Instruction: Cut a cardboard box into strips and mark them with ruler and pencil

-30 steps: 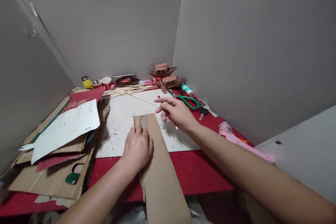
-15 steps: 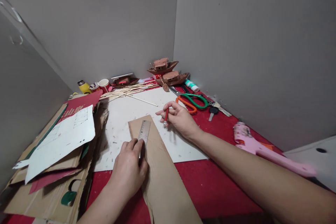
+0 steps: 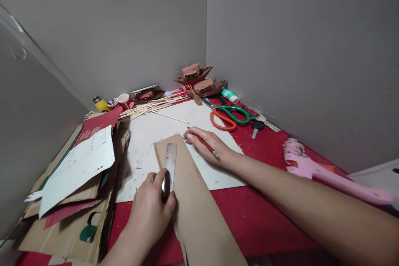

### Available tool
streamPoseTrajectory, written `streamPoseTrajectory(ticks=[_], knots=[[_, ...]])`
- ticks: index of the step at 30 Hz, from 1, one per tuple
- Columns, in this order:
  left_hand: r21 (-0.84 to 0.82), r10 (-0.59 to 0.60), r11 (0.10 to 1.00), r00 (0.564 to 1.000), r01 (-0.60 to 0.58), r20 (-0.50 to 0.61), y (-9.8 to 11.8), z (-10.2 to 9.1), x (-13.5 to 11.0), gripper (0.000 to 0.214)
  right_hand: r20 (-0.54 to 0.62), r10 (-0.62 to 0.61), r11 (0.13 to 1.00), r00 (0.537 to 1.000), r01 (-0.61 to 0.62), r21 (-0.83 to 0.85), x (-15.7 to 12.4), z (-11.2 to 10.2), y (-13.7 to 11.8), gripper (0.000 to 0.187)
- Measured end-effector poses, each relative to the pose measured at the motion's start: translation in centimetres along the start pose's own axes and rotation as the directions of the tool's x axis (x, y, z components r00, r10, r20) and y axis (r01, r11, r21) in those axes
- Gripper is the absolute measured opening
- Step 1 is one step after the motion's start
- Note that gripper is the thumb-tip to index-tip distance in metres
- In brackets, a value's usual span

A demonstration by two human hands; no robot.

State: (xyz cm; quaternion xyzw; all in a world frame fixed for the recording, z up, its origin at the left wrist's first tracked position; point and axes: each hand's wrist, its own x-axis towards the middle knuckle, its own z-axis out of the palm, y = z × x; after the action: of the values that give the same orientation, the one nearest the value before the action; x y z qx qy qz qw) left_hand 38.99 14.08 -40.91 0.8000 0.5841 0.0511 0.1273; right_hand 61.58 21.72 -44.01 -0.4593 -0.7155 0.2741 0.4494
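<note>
A long strip of brown cardboard (image 3: 193,199) lies across a white board (image 3: 149,141) on the red tabletop (image 3: 246,212). A short steel ruler (image 3: 170,160) rests lengthwise on the strip's far end. My left hand (image 3: 151,210) grips the ruler's near end between thumb and fingers. My right hand (image 3: 208,145) is closed on a red pencil (image 3: 203,142), its tip at the strip's far right corner.
Stacked cardboard and a marked white sheet (image 3: 77,162) fill the left side. Bamboo sticks (image 3: 149,107), cups (image 3: 124,99), model boats (image 3: 199,81), green and orange scissors (image 3: 230,116), a key (image 3: 257,126) and a pink glue gun (image 3: 314,170) lie along the grey walls.
My left hand slid back down the ruler, uncovering most of it. My right hand turned the pencil into a writing grip and lowered its tip to the cardboard's corner.
</note>
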Motion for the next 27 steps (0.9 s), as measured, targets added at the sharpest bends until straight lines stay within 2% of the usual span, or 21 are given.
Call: streamPoseTrajectory(ticks=[4,8,12,15,18,20,21,23,25,26,27], knots=[[-0.012,0.032,0.999,0.999,-0.032,-0.011,1.3,0.2,0.9,0.05,-0.037,-0.047,0.995,0.998,0.044,-0.093,0.3,-0.6,0.1,0.021],[-0.067,0.059,0.996,0.998,-0.061,-0.027,1.6,0.1,2.2,0.053,-0.055,0.012,0.983,0.998,-0.021,-0.18,0.9,-1.5,0.6,0.02],[-0.274,0.015,0.962,1.0,-0.014,0.004,0.4,0.2,2.6,0.058,0.009,0.067,0.964,0.998,-0.062,-0.258,1.2,-1.9,1.3,0.026],[-0.497,0.011,0.867,0.997,0.026,0.071,-0.6,-0.1,2.3,0.055,0.024,0.057,0.969,0.998,-0.05,-0.241,1.2,-1.6,1.2,0.024],[-0.618,0.012,0.785,0.996,0.046,0.089,-1.0,-1.6,2.0,0.044,-0.083,-0.022,0.983,0.996,0.006,-0.182,1.1,-1.6,0.2,0.024],[-0.602,0.039,0.799,0.996,0.017,0.081,-0.8,-3.3,2.0,0.039,-0.129,-0.14,0.979,0.982,0.119,-0.163,1.0,-1.9,-0.9,0.027],[-0.574,0.07,0.819,0.995,-0.015,0.074,-0.7,-4.3,2.1,0.038,-0.107,-0.205,0.969,0.973,0.186,-0.163,0.9,-2.1,-1.4,0.029],[-0.494,0.14,0.864,0.988,-0.092,0.06,-0.3,-6.3,2.7,0.035,0.027,-0.277,0.949,0.961,0.278,-0.15,0.6,-2.5,-2.5,0.029],[-0.419,0.179,0.895,0.984,-0.155,0.02,0.0,-8.1,3.7,0.031,0.176,-0.249,0.961,0.952,0.266,-0.078,0.3,-2.6,-3.2,0.023],[-0.405,0.175,0.896,0.983,-0.18,-0.05,0.1,-8.9,4.4,0.031,0.212,-0.214,0.974,0.953,0.225,-0.028,0.2,-2.6,-3.4,0.023],[-0.409,0.148,0.889,0.974,-0.206,-0.17,0.1,-9.6,5.1,0.033,0.207,-0.177,0.984,0.962,0.176,0.024,0.1,-2.5,-3.4,0.025]])
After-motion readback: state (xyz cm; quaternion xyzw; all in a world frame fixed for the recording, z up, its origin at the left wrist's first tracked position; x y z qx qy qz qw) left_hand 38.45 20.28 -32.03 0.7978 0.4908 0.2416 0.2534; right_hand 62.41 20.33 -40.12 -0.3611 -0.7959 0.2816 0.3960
